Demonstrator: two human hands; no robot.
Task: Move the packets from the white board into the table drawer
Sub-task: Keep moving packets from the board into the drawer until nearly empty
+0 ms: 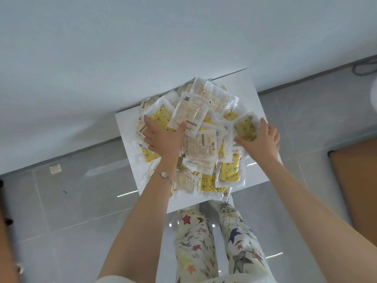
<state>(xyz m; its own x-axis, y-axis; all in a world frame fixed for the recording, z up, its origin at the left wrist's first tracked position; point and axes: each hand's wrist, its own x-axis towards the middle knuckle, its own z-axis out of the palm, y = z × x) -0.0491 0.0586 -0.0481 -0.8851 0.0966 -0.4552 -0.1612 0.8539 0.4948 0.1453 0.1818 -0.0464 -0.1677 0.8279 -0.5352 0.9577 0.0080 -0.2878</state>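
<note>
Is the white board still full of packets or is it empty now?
Still full. A big heap of packets covers the white board, and the left hand and right hand are pressed into it.

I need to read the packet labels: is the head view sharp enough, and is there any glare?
Head view: soft overall, print on the packets too blurred to read; bright glare streaks on the glossy floor tiles and a sheen on the white board; wide-angle bending toward the edges.

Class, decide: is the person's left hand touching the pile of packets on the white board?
Touching. The head view shows the left hand spread flat on the pile of packets, fingers lying across a yellow packet with no gap visible.
</note>
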